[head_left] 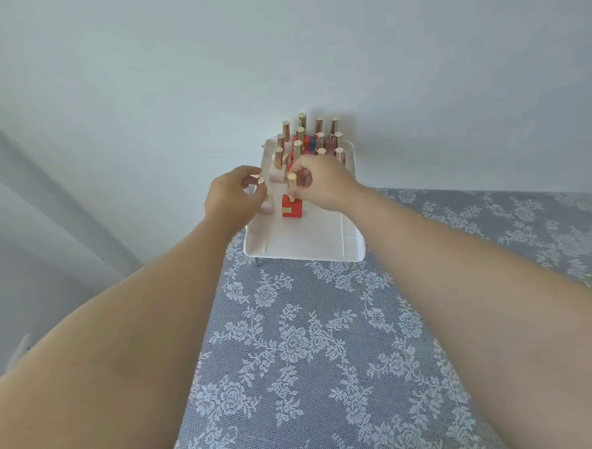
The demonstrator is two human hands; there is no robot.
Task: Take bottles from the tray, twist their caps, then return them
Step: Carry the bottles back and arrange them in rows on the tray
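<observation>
A white tray [309, 242] stands at the far end of the table, against the wall. Several small bottles with tall gold caps [312, 137] fill its back half. A red square bottle [292, 206] stands nearer the tray's front; my right hand [323, 185] pinches its gold cap from the right. A pale pink bottle [266, 205] sits at the tray's left side, and my left hand [231, 196] curls its fingers round that bottle's gold cap. The pink bottle is partly hidden behind my left hand.
A grey lace cloth with white flowers [311, 343] covers the table. The table's left edge drops off beside my left forearm, and a plain white wall rises right behind the tray. The tray's front half shows bare white.
</observation>
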